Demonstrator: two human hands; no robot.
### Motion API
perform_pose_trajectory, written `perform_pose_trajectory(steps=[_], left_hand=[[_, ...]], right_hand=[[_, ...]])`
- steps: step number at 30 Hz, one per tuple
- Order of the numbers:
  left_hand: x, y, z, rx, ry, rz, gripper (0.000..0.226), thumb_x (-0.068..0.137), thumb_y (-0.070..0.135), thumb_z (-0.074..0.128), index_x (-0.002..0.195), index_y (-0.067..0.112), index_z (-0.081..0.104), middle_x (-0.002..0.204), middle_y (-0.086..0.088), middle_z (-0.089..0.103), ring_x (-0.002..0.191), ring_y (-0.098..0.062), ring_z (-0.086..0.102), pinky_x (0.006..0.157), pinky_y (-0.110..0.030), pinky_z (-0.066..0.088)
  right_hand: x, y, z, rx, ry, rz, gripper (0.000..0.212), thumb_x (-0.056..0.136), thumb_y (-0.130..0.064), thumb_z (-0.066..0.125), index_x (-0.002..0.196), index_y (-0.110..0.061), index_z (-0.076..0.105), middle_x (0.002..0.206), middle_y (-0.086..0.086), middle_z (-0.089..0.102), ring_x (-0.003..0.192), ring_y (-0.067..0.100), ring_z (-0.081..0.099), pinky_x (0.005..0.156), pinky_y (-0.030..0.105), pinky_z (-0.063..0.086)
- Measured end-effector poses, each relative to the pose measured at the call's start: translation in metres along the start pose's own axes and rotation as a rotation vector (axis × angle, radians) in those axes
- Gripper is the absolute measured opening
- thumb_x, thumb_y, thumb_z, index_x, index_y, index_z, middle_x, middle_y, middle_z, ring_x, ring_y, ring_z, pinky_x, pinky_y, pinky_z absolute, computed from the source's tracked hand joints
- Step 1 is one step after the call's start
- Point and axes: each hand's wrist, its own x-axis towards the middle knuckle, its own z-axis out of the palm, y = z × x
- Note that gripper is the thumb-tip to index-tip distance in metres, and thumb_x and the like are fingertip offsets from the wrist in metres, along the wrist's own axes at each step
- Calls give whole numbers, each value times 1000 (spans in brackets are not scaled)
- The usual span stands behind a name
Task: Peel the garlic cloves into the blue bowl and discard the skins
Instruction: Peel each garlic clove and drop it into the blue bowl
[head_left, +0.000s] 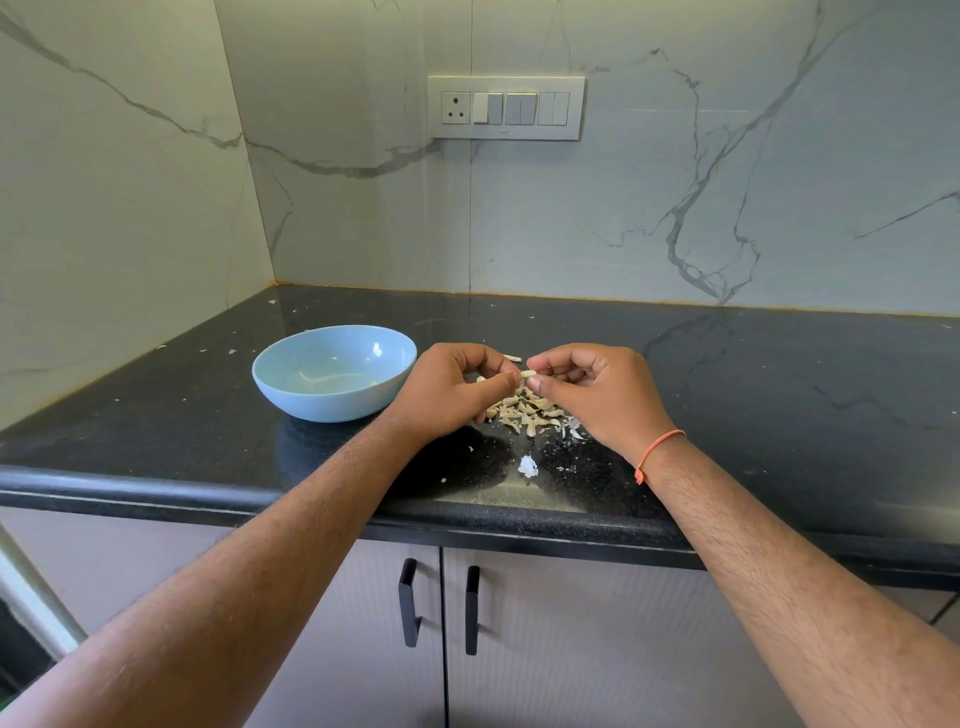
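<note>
Both hands' grip pinches one small pale garlic clove; papery skins beneath.

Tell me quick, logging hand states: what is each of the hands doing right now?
Left hand: closed, fingertips pinching the garlic clove.
Right hand: closed, thumb and fingers pinching the same clove's other end.

No text, label, brand, number or sign can be read anywhere; the switch plate on the wall carries a socket and rocker switches with no legible marking, and a faint mark at its lower edge is too small to make out; the bowl, the bench and the cabinet doors below it bear no writing
</note>
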Motion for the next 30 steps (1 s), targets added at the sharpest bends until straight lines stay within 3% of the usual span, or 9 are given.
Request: perform_pose_trajectory(steps=[6, 9, 17, 23, 30], left_hand=[[0, 0, 0, 32, -9, 17, 9, 94, 20, 77, 86, 17, 74, 72, 13, 68, 54, -10, 55, 55, -26, 50], [0, 0, -1, 61, -23, 24, 7, 93, 19, 76, 86, 19, 73, 74, 14, 67, 55, -10, 52, 56, -24, 49], [0, -1, -1, 81, -18, 47, 6, 93, 20, 74, 87, 21, 72, 80, 12, 70, 58, -12, 51, 61, -29, 48], [1, -2, -1, 77, -36, 56, 8, 93, 21, 74, 86, 23, 72, 79, 14, 69, 58, -14, 50, 62, -31, 48], [2, -1, -1, 89, -29, 58, 7, 94, 22, 74, 88, 24, 73, 83, 11, 71, 58, -7, 53, 64, -29, 50]], right_hand=[[-3, -1, 1, -85, 7, -45, 12, 83, -21, 88, 93, -27, 84, 79, -10, 77, 75, 17, 73, 74, 38, 64], [-3, -2, 1, -102, -4, -60, 10, 85, -22, 87, 93, -26, 83, 80, -11, 77, 75, 13, 73, 74, 34, 64], [0, -1, 2, 30, -17, 7, 16, 85, -17, 86, 93, -30, 82, 81, -8, 79, 76, 11, 74, 76, 31, 62], [0, 0, 2, 20, -49, 22, 12, 85, -17, 86, 96, -20, 85, 84, -5, 80, 83, 19, 77, 83, 40, 65], [-1, -5, 0, 268, -78, 63, 15, 84, -4, 83, 99, -10, 82, 88, -1, 81, 83, 12, 75, 77, 23, 60]])
